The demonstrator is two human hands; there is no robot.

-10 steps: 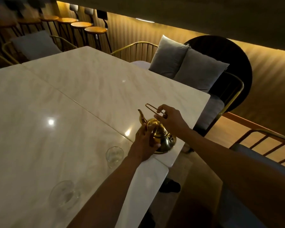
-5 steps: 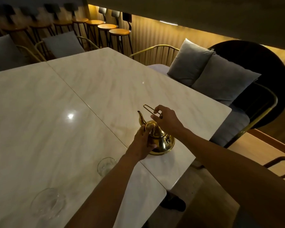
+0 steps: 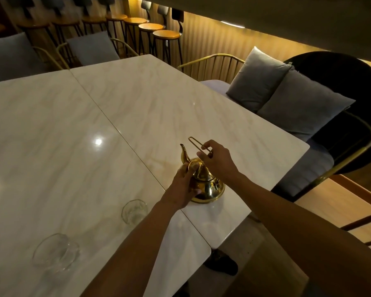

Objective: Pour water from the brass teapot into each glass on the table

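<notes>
A shiny brass teapot [image 3: 210,187] stands on the white marble table [image 3: 137,108] near its right front edge, spout pointing away to the left. My right hand [image 3: 217,160] pinches the thin wire handle raised above the pot. My left hand [image 3: 183,185] rests against the pot's lid and left side. A clear glass [image 3: 134,211] stands just left of my left forearm. A second clear glass [image 3: 56,251] sits further left, close to the front edge. Both glasses look empty.
Gold-framed chairs with grey cushions [image 3: 287,97] line the table's right side. Another cushioned chair [image 3: 90,48] and a row of bar stools [image 3: 156,33] stand beyond the far end. A seam runs diagonally across the tabletop. A dark shoe [image 3: 221,264] shows below.
My hands and the teapot have kept their hold and place. The view has shifted, so the table and glasses sit further right in the picture.
</notes>
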